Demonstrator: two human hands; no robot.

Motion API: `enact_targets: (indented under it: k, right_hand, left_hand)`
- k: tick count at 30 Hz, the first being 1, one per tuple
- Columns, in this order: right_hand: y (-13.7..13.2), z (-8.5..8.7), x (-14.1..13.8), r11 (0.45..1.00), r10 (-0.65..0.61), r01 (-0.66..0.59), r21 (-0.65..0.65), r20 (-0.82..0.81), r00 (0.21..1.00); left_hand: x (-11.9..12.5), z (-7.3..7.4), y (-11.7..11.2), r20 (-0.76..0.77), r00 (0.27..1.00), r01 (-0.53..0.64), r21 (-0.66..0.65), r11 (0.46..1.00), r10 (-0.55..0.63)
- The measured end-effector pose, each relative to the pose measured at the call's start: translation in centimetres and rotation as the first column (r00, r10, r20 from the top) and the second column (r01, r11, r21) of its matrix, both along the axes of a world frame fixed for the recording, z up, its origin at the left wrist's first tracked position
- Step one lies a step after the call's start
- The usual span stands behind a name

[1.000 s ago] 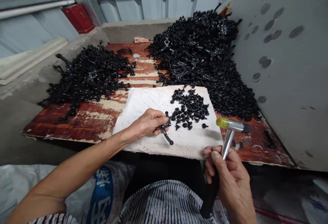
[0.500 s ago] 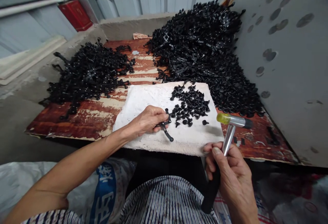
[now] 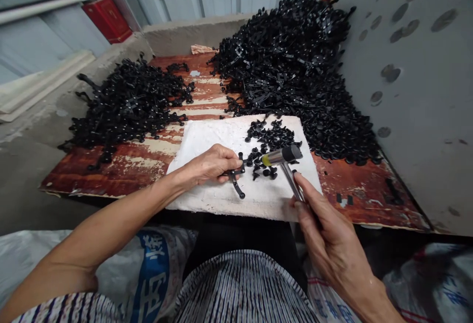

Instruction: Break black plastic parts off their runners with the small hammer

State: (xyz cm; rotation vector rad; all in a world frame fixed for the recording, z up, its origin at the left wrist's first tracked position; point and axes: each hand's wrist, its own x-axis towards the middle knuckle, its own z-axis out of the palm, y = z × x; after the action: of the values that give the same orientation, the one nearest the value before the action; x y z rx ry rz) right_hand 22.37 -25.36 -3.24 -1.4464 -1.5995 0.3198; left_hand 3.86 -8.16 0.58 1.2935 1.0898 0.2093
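**Hammer coming over the held part**

The left hand (image 3: 210, 165) fingers are pinching a black plastic cross-shaped part (image 3: 236, 177) on the white foam pad (image 3: 207, 141). The right hand (image 3: 325, 234) is gripping a small metal hammer (image 3: 283, 156), its head hanging just right of the part. The striking step seems in hand; the next blow is needing careful aim away from the fingers.

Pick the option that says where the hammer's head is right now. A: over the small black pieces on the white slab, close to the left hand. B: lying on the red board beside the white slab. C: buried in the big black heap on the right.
A: the hammer, gripped by the right hand, has its head above the small black pieces on the white slab, just right of the left hand.
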Motion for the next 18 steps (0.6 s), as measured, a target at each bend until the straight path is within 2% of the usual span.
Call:
enact_targets:
  k: [4,9,11,15,18]
  right_hand:
    - [1.7,1.2,0.3,0.991,0.095,-0.109,0.079,0.157,0.983]
    - [2.8,1.5,0.7,0.990,0.142,-0.132,-0.053,0.393,0.908]
    - [2.8,1.9,0.7,0.988,0.155,-0.145,-0.055,0.403,0.902]
    - [2.8,2.5,0.4,0.987,0.082,-0.121,0.108,0.313,0.946]
    - [2.9,2.3,0.4,0.989,0.130,-0.147,0.016,0.383,0.914]
  left_hand:
    - [0.0,0.2,0.2,-0.024,0.999,0.024,0.009,1.000,-0.024]
    - [0.2,0.3,0.3,-0.084,0.995,0.049,0.036,0.998,-0.046]
    - [0.2,0.2,0.4,-0.090,0.994,0.064,0.042,0.997,-0.060]
    - [0.1,-0.1,0.5,-0.076,0.995,0.071,0.055,0.996,-0.067]
    - [0.0,-0.3,0.6,-0.055,0.995,0.087,0.073,0.994,-0.083]
